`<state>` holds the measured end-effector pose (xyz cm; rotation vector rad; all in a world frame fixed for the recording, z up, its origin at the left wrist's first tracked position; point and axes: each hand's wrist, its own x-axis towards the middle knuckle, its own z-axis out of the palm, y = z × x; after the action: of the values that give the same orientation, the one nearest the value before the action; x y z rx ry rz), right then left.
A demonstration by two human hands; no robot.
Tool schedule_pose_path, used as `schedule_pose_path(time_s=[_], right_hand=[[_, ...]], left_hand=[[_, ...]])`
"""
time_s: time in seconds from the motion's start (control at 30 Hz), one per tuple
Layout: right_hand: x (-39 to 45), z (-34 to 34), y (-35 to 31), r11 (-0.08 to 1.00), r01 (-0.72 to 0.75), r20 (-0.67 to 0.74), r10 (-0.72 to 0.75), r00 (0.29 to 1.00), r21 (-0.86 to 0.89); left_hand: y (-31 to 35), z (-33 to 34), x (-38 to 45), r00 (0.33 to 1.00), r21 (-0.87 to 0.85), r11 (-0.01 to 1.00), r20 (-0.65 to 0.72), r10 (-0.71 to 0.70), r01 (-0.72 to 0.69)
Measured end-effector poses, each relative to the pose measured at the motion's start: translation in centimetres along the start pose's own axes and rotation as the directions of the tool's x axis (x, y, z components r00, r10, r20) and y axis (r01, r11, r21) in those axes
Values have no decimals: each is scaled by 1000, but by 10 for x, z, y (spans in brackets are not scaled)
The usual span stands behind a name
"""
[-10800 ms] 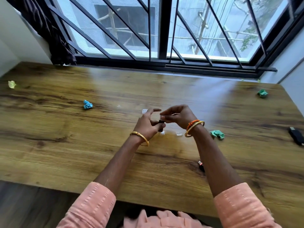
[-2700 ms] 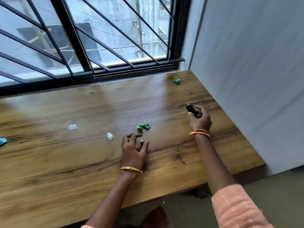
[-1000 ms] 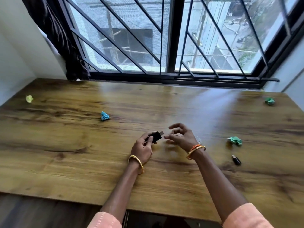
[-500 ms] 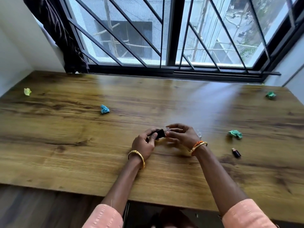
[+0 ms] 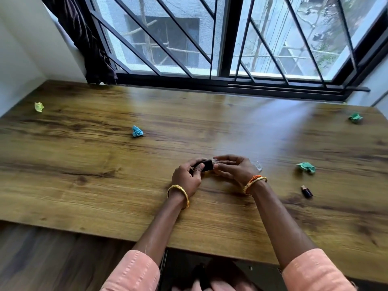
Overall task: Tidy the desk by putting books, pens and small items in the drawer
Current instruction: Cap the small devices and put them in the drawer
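Both hands meet over the middle of the wooden desk (image 5: 105, 185). My left hand (image 5: 185, 178) grips a small black USB-like device (image 5: 206, 165) between thumb and fingers. My right hand (image 5: 233, 168) pinches a small clear cap (image 5: 215, 164) at the device's right end. A second clear plastic piece (image 5: 257, 165) lies on the desk just right of my right hand. Another small black device (image 5: 306, 192) lies further right.
Crumpled paper bits lie scattered: a blue one (image 5: 136, 131), a yellow-green one (image 5: 39, 106) far left, a green one (image 5: 306, 167) at right and another green one (image 5: 355, 117) far right. A barred window (image 5: 220, 49) runs along the back. Walls close both sides.
The black device came from the desk's right side into my left hand. Over the last second my right hand closed in and now pinches the clear cap at its end.
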<state>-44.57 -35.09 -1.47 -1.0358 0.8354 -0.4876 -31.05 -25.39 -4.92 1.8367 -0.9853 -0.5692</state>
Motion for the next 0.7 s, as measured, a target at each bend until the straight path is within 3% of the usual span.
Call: schedule_pose_path(time_s=[0.27, 0.7], right_hand=[[5, 10, 1, 1000, -24, -13, 24, 1000, 3], [9, 14, -5, 985, 21, -16, -24, 1000, -171]], left_hand=[[2, 1, 2, 996, -50, 998, -78, -51, 47], [9, -3, -1, 996, -42, 998, -75, -44, 40]])
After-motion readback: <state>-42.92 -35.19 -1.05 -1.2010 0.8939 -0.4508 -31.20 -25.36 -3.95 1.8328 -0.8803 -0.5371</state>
